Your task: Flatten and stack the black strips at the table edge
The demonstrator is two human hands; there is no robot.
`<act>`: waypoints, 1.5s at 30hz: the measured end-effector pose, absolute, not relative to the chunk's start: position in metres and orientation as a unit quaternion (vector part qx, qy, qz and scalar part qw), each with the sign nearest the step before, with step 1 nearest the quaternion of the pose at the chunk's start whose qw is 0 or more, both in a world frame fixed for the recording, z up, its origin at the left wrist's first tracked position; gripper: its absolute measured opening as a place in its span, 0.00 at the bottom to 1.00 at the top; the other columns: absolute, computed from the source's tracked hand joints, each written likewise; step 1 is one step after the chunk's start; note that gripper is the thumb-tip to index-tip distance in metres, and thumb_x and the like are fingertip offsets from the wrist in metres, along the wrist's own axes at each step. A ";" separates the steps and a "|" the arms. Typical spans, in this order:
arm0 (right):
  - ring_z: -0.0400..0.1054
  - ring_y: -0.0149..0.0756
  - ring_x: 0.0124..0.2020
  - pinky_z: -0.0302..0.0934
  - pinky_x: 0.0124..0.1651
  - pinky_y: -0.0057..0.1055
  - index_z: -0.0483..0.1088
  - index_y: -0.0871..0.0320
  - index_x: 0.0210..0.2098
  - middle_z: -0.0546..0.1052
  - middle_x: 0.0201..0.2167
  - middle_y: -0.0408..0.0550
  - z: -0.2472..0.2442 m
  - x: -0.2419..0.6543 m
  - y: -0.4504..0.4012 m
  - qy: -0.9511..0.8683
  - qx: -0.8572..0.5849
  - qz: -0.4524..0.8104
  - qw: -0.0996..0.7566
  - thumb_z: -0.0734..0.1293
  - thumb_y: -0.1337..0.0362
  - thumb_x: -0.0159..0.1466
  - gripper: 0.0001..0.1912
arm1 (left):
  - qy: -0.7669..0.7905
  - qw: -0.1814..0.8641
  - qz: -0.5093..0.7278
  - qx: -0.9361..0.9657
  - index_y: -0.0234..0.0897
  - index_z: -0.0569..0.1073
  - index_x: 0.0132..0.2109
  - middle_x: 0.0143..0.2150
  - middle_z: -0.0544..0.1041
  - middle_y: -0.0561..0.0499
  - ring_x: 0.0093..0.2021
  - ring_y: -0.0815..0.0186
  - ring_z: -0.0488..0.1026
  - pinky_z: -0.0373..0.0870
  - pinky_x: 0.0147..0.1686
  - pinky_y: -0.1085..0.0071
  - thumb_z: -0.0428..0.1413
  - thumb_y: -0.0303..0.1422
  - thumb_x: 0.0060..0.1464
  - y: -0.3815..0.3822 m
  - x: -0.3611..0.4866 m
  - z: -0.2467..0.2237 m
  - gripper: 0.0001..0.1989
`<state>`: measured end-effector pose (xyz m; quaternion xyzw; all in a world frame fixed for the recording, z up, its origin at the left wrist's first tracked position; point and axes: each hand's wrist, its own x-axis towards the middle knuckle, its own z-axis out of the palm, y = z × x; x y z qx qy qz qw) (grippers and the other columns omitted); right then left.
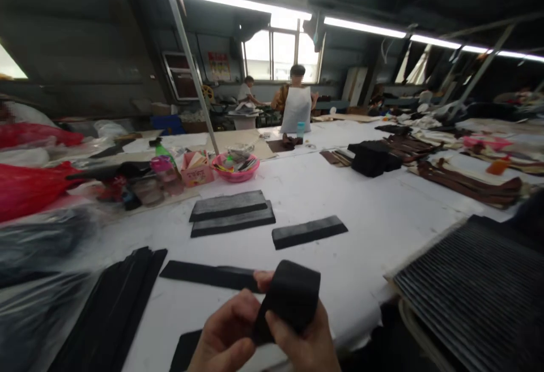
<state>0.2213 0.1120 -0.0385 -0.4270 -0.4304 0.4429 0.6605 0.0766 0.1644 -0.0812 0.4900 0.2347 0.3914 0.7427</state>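
A curled black strip [295, 290] is in my right hand [304, 338], its thumb pressed on the near face. Beside it on the left, my left hand [229, 326] has its fingers bent and apart from the thumb, close to the strip's lower left edge; whether it touches the strip is unclear. Behind my hands a flat black strip [208, 274] lies on the white table [361, 258]. Farther back lie two overlapping black pieces [232, 213] and a single one [310, 231]. Part of another black piece [186, 349] shows beside my left wrist.
Long black strips [114, 304] lie at left, near plastic bags [38, 298]. A pink basket [236, 173] and pink box [196, 169] stand behind. Black material [372, 158] and brown strips [467, 182] lie at right, with a ribbed dark stack [471, 281] nearer. People work beyond.
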 end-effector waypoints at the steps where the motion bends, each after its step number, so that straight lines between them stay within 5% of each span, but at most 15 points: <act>1: 0.66 0.46 0.54 0.62 0.57 0.42 0.72 0.53 0.48 0.74 0.49 0.49 -0.039 0.221 0.107 -0.428 -0.435 0.440 0.659 0.68 0.61 0.60 0.16 | 0.224 0.748 0.386 0.492 0.41 0.74 0.40 0.42 0.73 0.47 0.40 0.58 0.73 0.71 0.41 0.63 0.66 0.41 0.42 0.159 0.077 -0.081 0.17; 5: 0.70 0.42 0.47 0.62 0.55 0.43 0.71 0.55 0.48 0.75 0.47 0.50 -0.042 0.222 0.099 -0.404 -0.421 0.493 0.646 0.69 0.63 0.60 0.16 | 0.262 0.768 0.342 0.474 0.36 0.73 0.38 0.36 0.73 0.48 0.33 0.65 0.71 0.70 0.36 0.69 0.62 0.34 0.50 0.143 0.087 -0.079 0.10; 10: 0.72 0.41 0.45 0.68 0.45 0.35 0.68 0.54 0.49 0.74 0.50 0.50 -0.053 0.242 0.105 -0.197 -0.331 0.584 0.714 0.69 0.60 0.60 0.19 | 0.314 0.776 0.263 0.479 0.35 0.70 0.35 0.31 0.68 0.51 0.30 0.67 0.67 0.67 0.31 0.72 0.58 0.37 0.54 0.136 0.084 -0.090 0.09; 17: 0.71 0.32 0.45 0.65 0.51 0.31 0.69 0.50 0.51 0.74 0.50 0.42 -0.089 0.295 0.126 -0.044 -0.312 0.570 0.759 0.69 0.64 0.60 0.19 | 0.491 0.679 0.275 0.471 0.36 0.72 0.35 0.33 0.69 0.51 0.32 0.67 0.66 0.66 0.30 0.76 0.61 0.42 0.49 0.133 0.036 -0.128 0.14; 24: 0.69 0.40 0.50 0.62 0.56 0.40 0.70 0.53 0.50 0.76 0.48 0.46 -0.127 0.302 0.126 -0.004 -0.370 0.547 0.751 0.73 0.62 0.56 0.22 | 0.579 0.649 0.289 0.401 0.37 0.72 0.37 0.26 0.71 0.53 0.27 0.67 0.67 0.66 0.27 0.76 0.61 0.45 0.47 0.127 0.018 -0.143 0.17; 29: 0.70 0.40 0.49 0.64 0.54 0.38 0.71 0.56 0.48 0.76 0.46 0.48 -0.142 0.309 0.123 -0.011 -0.400 0.539 0.741 0.73 0.61 0.56 0.21 | 0.599 0.638 0.291 0.386 0.36 0.70 0.34 0.19 0.67 0.56 0.22 0.71 0.62 0.62 0.23 0.79 0.61 0.46 0.47 0.131 0.014 -0.147 0.18; 35: 0.69 0.38 0.49 0.64 0.54 0.37 0.73 0.53 0.44 0.77 0.43 0.44 -0.152 0.325 0.119 -0.060 -0.438 0.526 0.726 0.75 0.63 0.53 0.19 | 0.643 0.567 0.296 0.421 0.35 0.70 0.42 0.15 0.64 0.59 0.14 0.75 0.55 0.50 0.14 0.81 0.62 0.47 0.44 0.139 0.000 -0.151 0.23; 38: 0.69 0.37 0.47 0.62 0.55 0.36 0.75 0.54 0.40 0.77 0.42 0.44 -0.160 0.338 0.115 -0.140 -0.506 0.503 0.686 0.75 0.62 0.53 0.15 | 0.640 0.528 0.307 0.466 0.35 0.71 0.45 0.13 0.63 0.59 0.14 0.73 0.58 0.55 0.15 0.79 0.61 0.46 0.47 0.143 -0.007 -0.147 0.22; 41: 0.69 0.38 0.45 0.59 0.56 0.39 0.76 0.54 0.35 0.78 0.38 0.46 -0.162 0.351 0.110 -0.260 -0.566 0.453 0.637 0.74 0.62 0.53 0.10 | 0.623 0.472 0.346 0.520 0.37 0.73 0.45 0.21 0.73 0.54 0.20 0.69 0.67 0.66 0.22 0.74 0.60 0.42 0.49 0.143 -0.010 -0.136 0.18; 45: 0.70 0.41 0.43 0.61 0.52 0.43 0.75 0.53 0.28 0.77 0.37 0.47 -0.156 0.366 0.104 -0.366 -0.548 0.415 0.627 0.72 0.62 0.56 0.03 | 0.584 0.355 0.407 0.606 0.39 0.76 0.41 0.45 0.76 0.47 0.41 0.60 0.74 0.72 0.44 0.65 0.56 0.36 0.54 0.139 -0.015 -0.128 0.09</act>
